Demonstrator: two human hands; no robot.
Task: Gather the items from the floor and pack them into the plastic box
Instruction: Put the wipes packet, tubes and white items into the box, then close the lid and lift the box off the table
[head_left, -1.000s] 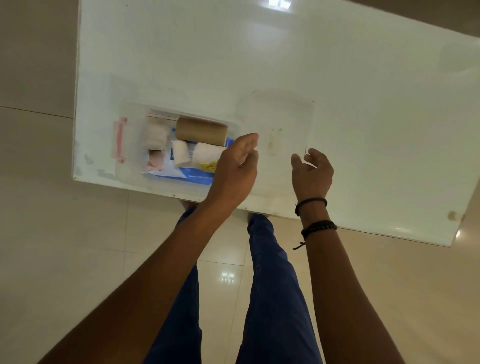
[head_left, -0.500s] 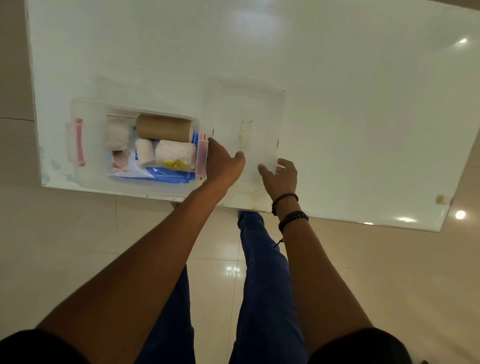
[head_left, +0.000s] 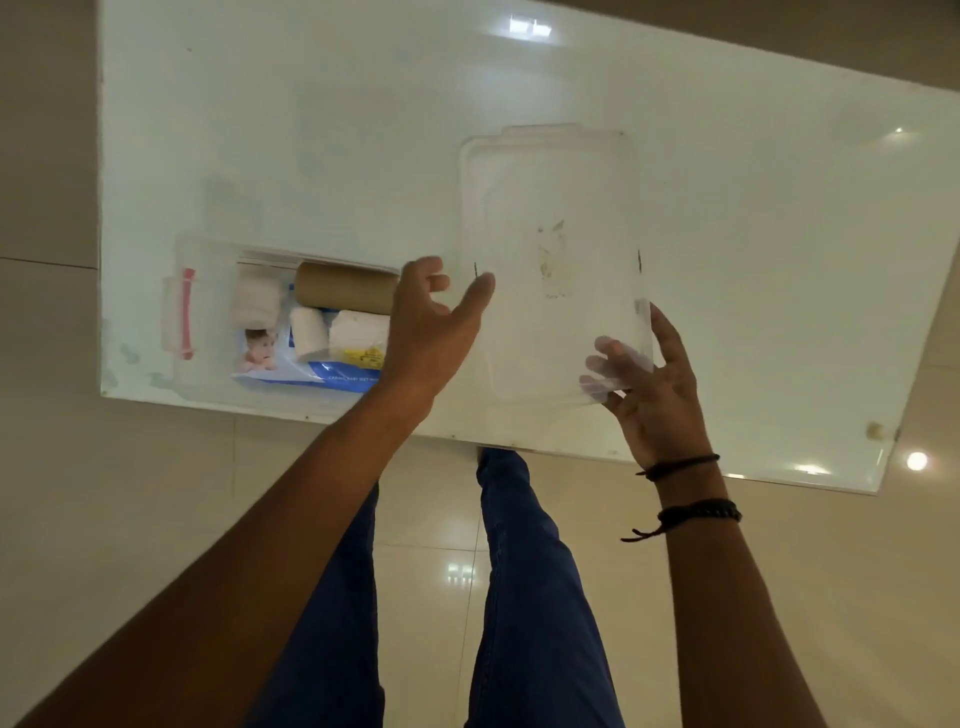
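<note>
A clear plastic box (head_left: 208, 249) with a red latch (head_left: 187, 312) sits on the white table (head_left: 311, 130) near its front left corner. Inside lie a brown cardboard roll (head_left: 343, 288), white bandage rolls (head_left: 257, 301) and a blue pack of baby wipes (head_left: 291, 371). To the box's right is its clear lid (head_left: 550, 208), held up between my hands. My left hand (head_left: 426, 332) has its thumb on the lid's left edge and covers the box's right end. My right hand (head_left: 654, 384) grips the lid's near right corner, its fingers showing through the plastic.
The table's front edge runs just below my hands, with glossy beige floor tiles (head_left: 130, 519) beyond it. My legs in blue trousers (head_left: 519, 571) stand under the edge. The table's right and far parts are bare white surface.
The lid has come up off the table. My hands have spread from its near edge to its left edge and right corner.
</note>
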